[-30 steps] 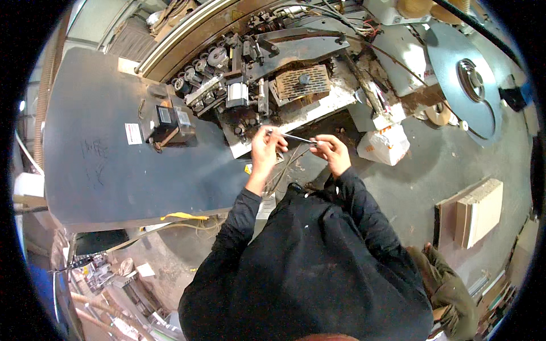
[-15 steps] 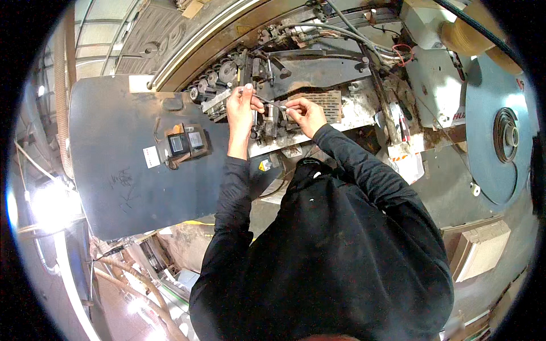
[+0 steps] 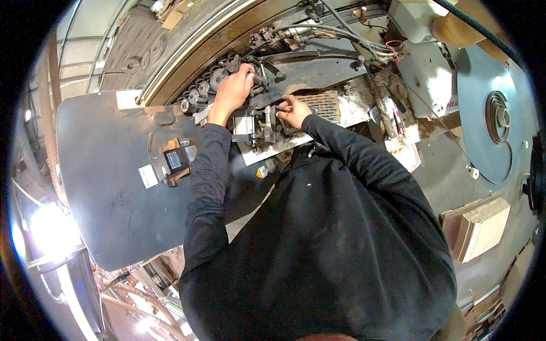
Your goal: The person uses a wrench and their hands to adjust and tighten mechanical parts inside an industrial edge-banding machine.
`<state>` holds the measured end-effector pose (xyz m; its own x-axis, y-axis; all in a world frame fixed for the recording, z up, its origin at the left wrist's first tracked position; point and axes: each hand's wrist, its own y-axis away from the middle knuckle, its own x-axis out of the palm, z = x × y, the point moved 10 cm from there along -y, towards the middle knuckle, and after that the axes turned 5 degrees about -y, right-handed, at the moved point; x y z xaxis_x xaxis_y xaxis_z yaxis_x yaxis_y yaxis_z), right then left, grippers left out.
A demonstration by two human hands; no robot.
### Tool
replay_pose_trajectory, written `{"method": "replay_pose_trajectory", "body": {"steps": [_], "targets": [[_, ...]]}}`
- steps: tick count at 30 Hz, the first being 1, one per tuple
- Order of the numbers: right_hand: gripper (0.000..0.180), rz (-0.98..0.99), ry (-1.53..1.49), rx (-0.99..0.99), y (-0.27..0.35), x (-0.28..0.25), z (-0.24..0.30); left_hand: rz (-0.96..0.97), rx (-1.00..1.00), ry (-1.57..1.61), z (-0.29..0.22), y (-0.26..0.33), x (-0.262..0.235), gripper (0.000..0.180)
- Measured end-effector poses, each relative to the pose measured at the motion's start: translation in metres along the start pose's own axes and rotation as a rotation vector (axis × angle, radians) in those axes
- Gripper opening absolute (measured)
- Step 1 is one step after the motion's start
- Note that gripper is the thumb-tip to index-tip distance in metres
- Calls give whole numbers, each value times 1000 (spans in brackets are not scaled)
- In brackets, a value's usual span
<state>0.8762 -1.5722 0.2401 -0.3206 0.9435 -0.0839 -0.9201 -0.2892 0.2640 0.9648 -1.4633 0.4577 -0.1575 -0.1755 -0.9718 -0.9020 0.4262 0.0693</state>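
Observation:
My left hand (image 3: 232, 92) reaches into the machine's mechanism, its back toward me and its fingers bent down beside a row of round rollers (image 3: 218, 78). What those fingers hold, if anything, is hidden. To its right my right hand (image 3: 294, 112) has thumb and fingers pinched together at a small dark part I cannot make out. Between and below the hands stand a silver metal block (image 3: 244, 125) and an upright metal bracket (image 3: 269, 126). A dark curved metal plate (image 3: 318, 77) lies just beyond my right hand.
At the left spreads a wide grey panel (image 3: 114, 187) bearing a small boxy motor-like unit (image 3: 176, 159). A slotted plate (image 3: 322, 106) sits right of my right hand. Grey cables (image 3: 335, 33) run across the back. A large blue-grey disc (image 3: 483, 131) holds a brown coil; cardboard (image 3: 483, 227) lies below.
My left hand has moved farther away and slightly left, fingers now bent down into the mechanism. The thin dark piece stretched between both hands no longer shows. My right hand is slightly lower and left.

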Motion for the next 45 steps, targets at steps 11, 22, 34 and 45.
{"method": "replay_pose_trajectory", "body": {"steps": [11,22,34,45], "targets": [[72,-159,-109,119,-77,22,-23,170,265,-108,-4,-30,24,27],[64,-244,-22,214,-113,36,-45,32,-9,-174,68,13,21,26],[43,-239,-260,249,-150,36,-102,-126,-202,322,98,47,39,24],[40,-437,-13,210,-90,39,-14,-114,136,-151,13,-42,40,30]]}}
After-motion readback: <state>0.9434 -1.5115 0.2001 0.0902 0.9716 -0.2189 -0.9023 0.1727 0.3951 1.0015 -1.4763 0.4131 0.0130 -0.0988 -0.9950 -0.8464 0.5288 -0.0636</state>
